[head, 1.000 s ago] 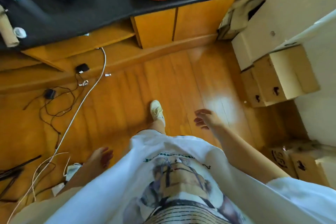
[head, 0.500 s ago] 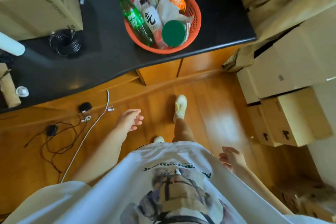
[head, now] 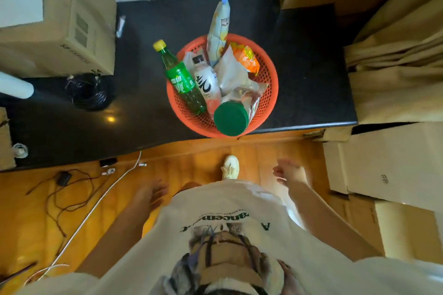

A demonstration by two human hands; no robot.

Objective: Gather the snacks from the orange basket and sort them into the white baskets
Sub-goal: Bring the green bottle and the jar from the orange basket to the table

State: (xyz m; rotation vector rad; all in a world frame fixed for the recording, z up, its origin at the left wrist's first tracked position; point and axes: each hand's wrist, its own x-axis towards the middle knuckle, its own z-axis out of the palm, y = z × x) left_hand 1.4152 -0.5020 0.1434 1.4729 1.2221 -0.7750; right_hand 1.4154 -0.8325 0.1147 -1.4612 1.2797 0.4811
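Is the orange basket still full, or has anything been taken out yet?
Full. The orange basket holds a green bottle, white bottle and snack bags; both hands hold nothing.

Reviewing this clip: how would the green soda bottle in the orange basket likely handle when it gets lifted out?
The green soda bottle looks mostly full, so probably heavy for its size. Its smooth plastic wall seems rigid but may be slippery; the neck under the yellow cap looks the surest hold. It leans against the rim of the orange basket, so neighbouring packets could shift once it leaves.
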